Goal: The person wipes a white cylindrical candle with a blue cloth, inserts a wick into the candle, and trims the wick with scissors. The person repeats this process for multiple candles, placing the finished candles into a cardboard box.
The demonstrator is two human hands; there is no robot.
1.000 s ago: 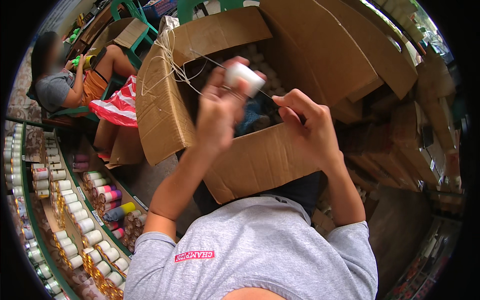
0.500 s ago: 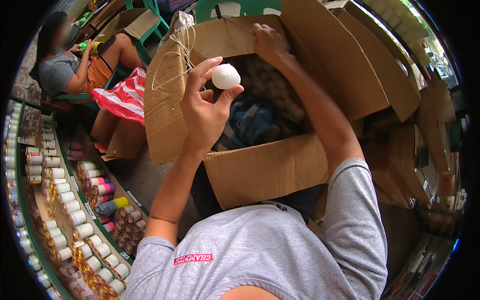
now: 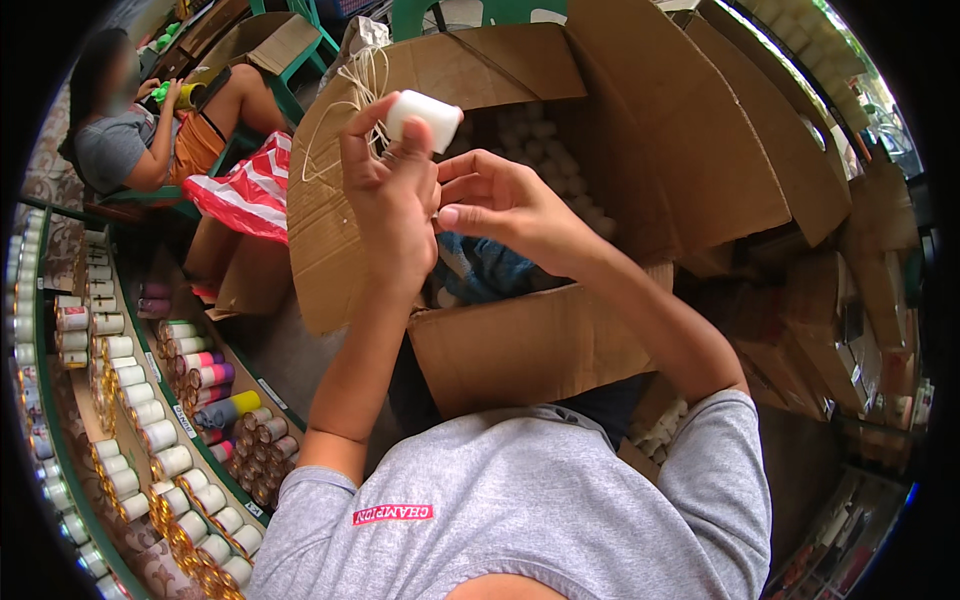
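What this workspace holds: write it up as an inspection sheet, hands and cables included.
Surface: open brown cardboard box, flaps spread.
Job's things: smooth white cylindrical piece, held above the box; many small white rounded pieces inside.
Clutter: crumpled blue material in the box; red-and-white striped plastic bag to the left.
Left hand: pinching the cylindrical piece between thumb and fingers.
Right hand: beside the left, fingers curled; any grip unclear.
Cables: nothing seen; only loose thin cream string at the box's far left corner.
Surroundings: another person seated at left; rows of white cylinders with gold-coloured ends at lower left.
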